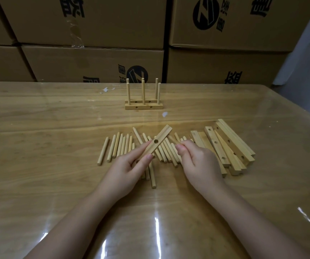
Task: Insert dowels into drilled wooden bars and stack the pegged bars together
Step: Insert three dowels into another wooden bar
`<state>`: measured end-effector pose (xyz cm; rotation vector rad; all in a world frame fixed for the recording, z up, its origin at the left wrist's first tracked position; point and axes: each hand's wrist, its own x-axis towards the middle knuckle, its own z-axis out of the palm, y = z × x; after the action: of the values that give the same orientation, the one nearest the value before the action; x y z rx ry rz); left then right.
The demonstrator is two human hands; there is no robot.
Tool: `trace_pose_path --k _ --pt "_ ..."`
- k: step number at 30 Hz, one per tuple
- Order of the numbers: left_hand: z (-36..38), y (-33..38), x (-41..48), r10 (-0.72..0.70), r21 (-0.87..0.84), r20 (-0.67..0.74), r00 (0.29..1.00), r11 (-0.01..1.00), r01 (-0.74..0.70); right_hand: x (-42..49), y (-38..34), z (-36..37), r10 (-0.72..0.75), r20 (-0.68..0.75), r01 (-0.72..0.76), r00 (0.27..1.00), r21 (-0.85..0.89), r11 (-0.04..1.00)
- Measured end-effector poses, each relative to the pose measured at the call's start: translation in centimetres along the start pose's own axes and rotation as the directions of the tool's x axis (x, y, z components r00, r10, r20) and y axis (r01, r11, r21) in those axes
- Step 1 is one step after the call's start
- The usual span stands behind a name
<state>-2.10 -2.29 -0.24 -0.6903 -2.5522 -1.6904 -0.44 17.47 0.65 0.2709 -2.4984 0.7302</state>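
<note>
At frame centre the left hand grips a drilled bar, tilted above the loose dowels, while the right hand pinches one dowel just beside the bar's hole. If it goes in slanted, that dowel could jam or slip free. The cardboard boxes along the top are shut, their contents hidden.

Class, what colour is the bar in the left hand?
The bar in the left hand is pale tan wood; the head view shows it best.
</note>
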Motion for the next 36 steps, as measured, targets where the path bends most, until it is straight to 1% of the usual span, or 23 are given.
trace_pose_path --k 3,7,10,11,13,16,17,18,19,20,21,22,23,27,32,36 --pt "-0.1 0.0 0.0 0.007 0.036 0.004 1.000 0.999 -0.007 0.1 0.2 0.2 0.057 0.029 -0.060 0.998 0.122 0.991" --pt "-0.1 -0.4 0.0 0.023 0.080 -0.002 1.000 0.997 -0.023 0.1 0.4 0.1 0.155 0.105 -0.178 0.982 0.274 0.945" --pt "0.6 -1.1 0.0 0.114 0.243 -0.048 0.992 0.965 -0.099 0.3 0.3 0.2 0.160 0.131 -0.191 0.978 0.286 0.939" --pt "0.8 -1.3 0.1 0.153 0.273 -0.064 0.986 0.953 -0.130 0.4 0.3 0.3 0.155 0.121 -0.184 0.980 0.283 0.941" --pt "0.9 -1.8 0.3 0.188 0.228 -0.105 0.977 0.960 -0.160 0.3 0.2 0.6 0.172 0.070 -0.185 0.983 0.299 0.936" --pt "0.5 -2.3 0.3 0.121 0.085 -0.204 0.971 0.991 -0.106 0.1 0.4 0.7 0.214 -0.115 -0.169 0.970 0.314 0.934" --pt "0.3 -2.4 0.4 0.085 0.023 -0.246 0.966 0.996 -0.081 0.0 0.5 0.8 0.211 -0.170 -0.156 0.963 0.290 0.944" --pt "0.2 -2.4 0.5 0.052 -0.030 -0.280 0.959 0.998 -0.063 0.0 0.7 0.8 0.215 -0.195 -0.163 0.957 0.254 0.953" --pt "0.2 -2.3 0.6 0.034 -0.062 -0.303 0.952 0.997 -0.055 0.1 0.9 0.8 0.227 -0.183 -0.188 0.957 0.208 0.960" --pt "0.2 -2.1 0.7 0.032 -0.068 -0.310 0.950 0.996 -0.055 0.2 1.1 0.9 0.237 -0.138 -0.221 0.962 0.125 0.967" --pt "0.3 -2.0 0.6 0.038 -0.063 -0.300 0.953 0.996 -0.059 0.2 1.3 1.1 0.238 -0.079 -0.238 0.968 0.007 0.971" --pt "0.3 -1.7 0.6 0.038 -0.064 -0.283 0.958 0.996 -0.058 0.1 1.4 1.3 0.230 -0.024 -0.232 0.973 -0.112 0.966" --pt "0.4 -1.5 0.5 0.033 -0.073 -0.266 0.963 0.996 -0.054 0.0 1.4 1.5 0.217 0.009 -0.211 0.976 -0.192 0.958" --pt "0.1 -0.7 0.6 -0.017 -0.202 -0.256 0.967 0.979 -0.036 -0.2 1.2 1.6 0.142 0.104 -0.097 0.984 -0.352 0.931" --pt "0.0 -0.4 0.4 0.002 -0.143 -0.199 0.980 0.989 -0.031 -0.2 0.9 1.5 0.124 0.126 -0.063 0.984 -0.408 0.911" --pt "-0.1 -0.4 0.5 -0.048 -0.199 -0.211 0.976 0.980 0.005 -0.3 0.5 1.6 0.135 0.175 -0.056 0.975 -0.395 0.917"
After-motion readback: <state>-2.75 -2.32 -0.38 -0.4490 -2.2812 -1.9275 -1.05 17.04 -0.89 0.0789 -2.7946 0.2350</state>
